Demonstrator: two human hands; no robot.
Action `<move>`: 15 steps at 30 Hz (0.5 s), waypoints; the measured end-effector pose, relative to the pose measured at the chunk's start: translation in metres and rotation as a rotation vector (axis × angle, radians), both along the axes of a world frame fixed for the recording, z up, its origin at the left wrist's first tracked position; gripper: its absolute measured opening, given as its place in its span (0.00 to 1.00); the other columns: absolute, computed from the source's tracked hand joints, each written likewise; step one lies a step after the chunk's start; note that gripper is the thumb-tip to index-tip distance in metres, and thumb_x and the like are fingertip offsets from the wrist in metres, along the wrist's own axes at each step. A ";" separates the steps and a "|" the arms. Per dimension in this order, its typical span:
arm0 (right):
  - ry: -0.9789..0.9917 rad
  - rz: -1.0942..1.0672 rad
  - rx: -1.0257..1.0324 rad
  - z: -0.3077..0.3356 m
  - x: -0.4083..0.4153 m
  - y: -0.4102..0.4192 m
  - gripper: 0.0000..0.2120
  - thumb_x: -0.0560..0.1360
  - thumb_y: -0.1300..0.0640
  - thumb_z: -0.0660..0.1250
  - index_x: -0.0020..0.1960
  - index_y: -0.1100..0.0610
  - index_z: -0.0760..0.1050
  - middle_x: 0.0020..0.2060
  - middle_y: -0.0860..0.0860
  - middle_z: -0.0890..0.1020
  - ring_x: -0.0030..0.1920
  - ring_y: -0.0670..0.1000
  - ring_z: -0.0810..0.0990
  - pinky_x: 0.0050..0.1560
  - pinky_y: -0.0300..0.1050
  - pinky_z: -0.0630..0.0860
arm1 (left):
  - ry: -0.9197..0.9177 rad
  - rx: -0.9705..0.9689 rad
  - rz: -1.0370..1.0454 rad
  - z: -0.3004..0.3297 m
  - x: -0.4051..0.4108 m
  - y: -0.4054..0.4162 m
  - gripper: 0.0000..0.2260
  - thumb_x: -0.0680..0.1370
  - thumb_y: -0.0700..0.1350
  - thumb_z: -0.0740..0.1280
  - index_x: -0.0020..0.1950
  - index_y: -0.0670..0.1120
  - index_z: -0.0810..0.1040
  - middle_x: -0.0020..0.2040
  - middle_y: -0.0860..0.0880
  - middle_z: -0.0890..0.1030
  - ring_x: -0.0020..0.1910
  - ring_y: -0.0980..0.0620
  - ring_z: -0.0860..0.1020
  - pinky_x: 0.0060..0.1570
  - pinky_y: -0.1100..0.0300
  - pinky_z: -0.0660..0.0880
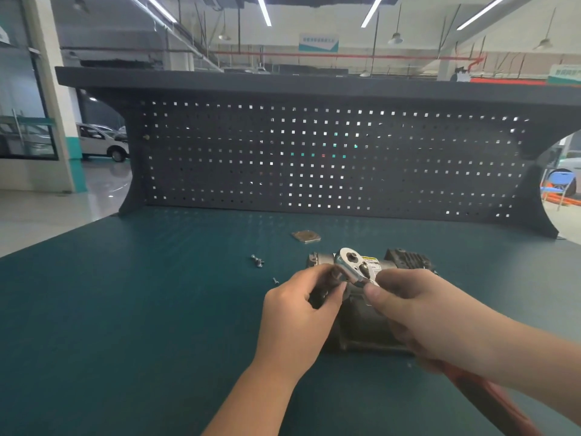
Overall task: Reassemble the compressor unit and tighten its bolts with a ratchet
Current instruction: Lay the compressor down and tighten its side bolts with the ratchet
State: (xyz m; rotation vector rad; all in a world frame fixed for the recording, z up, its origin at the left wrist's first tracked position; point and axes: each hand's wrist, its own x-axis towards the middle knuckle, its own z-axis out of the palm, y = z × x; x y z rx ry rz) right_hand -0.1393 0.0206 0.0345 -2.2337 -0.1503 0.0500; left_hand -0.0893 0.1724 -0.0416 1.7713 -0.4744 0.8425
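Both hands meet over the compressor unit [361, 313]: my right hand [408, 306] has its fingers curled round the ratchet [353, 262], whose shiny round head sticks up past the thumb while the red grip runs back under the forearm to the lower right. My left hand [301, 306] pinches something small and dark at the ratchet's head; I cannot make out what it is.

From the biggest thing down: a workshop hall with strip lights overhead, a white car [103, 141] far off on the left and a blue chair [559, 184] on the right. Across the back of the bench stands a dark pegboard [330, 158] under a shelf, walling off the far edge. The green bench top [125, 309] spreads wide to the left of my hands, and its left edge slants away toward the floor.

The compressor unit lies on the bench just beneath and beyond my hands, with a finned dark end at the right and a grey flanged end at the left. My hands and the ratchet cover most of its middle. A flat square plate [306, 236] lies apart behind it, nearer the pegboard. To the left sit a pair of bolts [257, 261] touching each other, and a single bolt [275, 281] nearer my left hand. The ratchet's handle end is cut off at the frame's bottom edge.
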 end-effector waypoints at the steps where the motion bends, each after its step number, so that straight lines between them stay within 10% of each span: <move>1: -0.013 -0.008 -0.012 0.000 -0.002 0.002 0.18 0.79 0.46 0.61 0.32 0.50 0.67 0.19 0.46 0.63 0.18 0.49 0.60 0.21 0.35 0.61 | 0.005 -0.008 -0.006 0.000 0.000 -0.001 0.15 0.71 0.49 0.71 0.53 0.66 0.76 0.46 0.67 0.82 0.45 0.64 0.81 0.45 0.73 0.74; 6: -0.098 -0.006 -0.029 -0.007 -0.014 0.021 0.19 0.80 0.48 0.58 0.31 0.34 0.70 0.18 0.46 0.73 0.14 0.50 0.70 0.16 0.34 0.64 | 0.056 -0.061 -0.046 0.001 0.000 -0.005 0.08 0.70 0.49 0.69 0.46 0.62 0.81 0.41 0.61 0.84 0.42 0.59 0.81 0.45 0.61 0.77; 15: -0.128 0.204 -0.649 0.062 0.013 -0.011 0.07 0.77 0.40 0.61 0.46 0.41 0.73 0.28 0.33 0.76 0.29 0.35 0.74 0.31 0.28 0.68 | 0.014 -0.096 -0.047 0.003 -0.001 -0.006 0.06 0.75 0.50 0.71 0.51 0.57 0.82 0.40 0.58 0.85 0.40 0.57 0.82 0.42 0.63 0.77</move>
